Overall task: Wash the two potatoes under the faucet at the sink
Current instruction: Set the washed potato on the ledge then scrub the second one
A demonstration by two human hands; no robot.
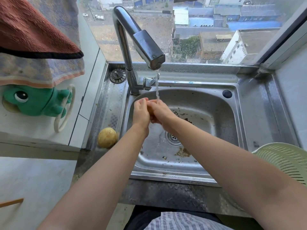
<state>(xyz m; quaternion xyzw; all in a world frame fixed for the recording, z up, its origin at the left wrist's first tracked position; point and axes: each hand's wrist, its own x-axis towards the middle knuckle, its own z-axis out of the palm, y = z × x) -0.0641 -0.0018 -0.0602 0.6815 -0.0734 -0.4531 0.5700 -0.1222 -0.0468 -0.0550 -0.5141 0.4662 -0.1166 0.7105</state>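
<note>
Water [157, 87] runs from the chrome faucet [146, 45] into the steel sink [239, 113]. My left hand [141, 112] and my right hand [162, 113] are pressed together right under the stream, over the basin's far left. They close around one potato [150, 113], almost all hidden; only a tan sliver shows between the palms. The other potato [107, 137], yellow and round, lies alone on the sink's left ledge, near my left forearm.
Brown debris lies around the drain [173, 136]. A sink strainer plug [118, 76] rests on the back left ledge. A pale green colander [285, 161] sits at the right. Towels [33, 39] hang above a green frog holder [33, 102] on the left. A window stands behind the sink.
</note>
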